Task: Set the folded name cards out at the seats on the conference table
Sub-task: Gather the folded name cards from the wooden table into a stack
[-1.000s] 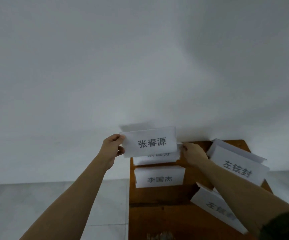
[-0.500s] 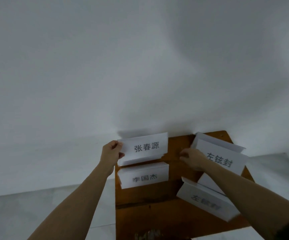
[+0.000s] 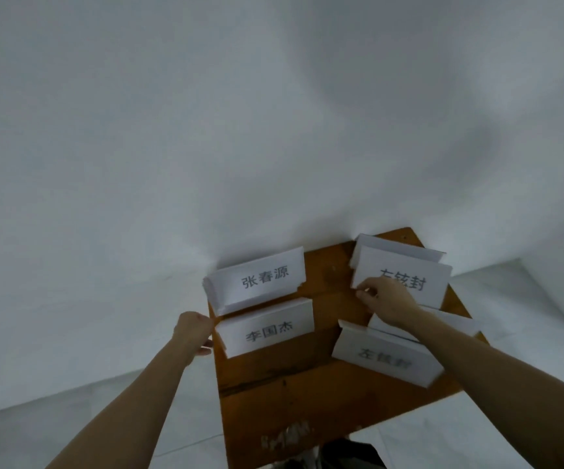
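Note:
Several white folded name cards with black characters stand on a small brown wooden table (image 3: 307,387). The back-left card (image 3: 260,279) stands free against the wall. Below it is the front-left card (image 3: 268,330); my left hand (image 3: 194,331) hovers at its left end by the table's edge, fingers loosely curled, holding nothing. My right hand (image 3: 387,301) reaches over the right side and pinches the lower left corner of the back-right card (image 3: 429,277). The front-right card (image 3: 383,362) lies under my right forearm, with another card (image 3: 459,324) partly hidden behind it.
A plain white wall rises directly behind the table. Pale grey floor (image 3: 138,418) lies to the left and right of the table. The table's near edge shows scuffed paint (image 3: 287,434).
My left hand let go of the back-left card, which now stands on the table, and dropped to the front-left card's end. My right hand moved right to the back-right card's corner.

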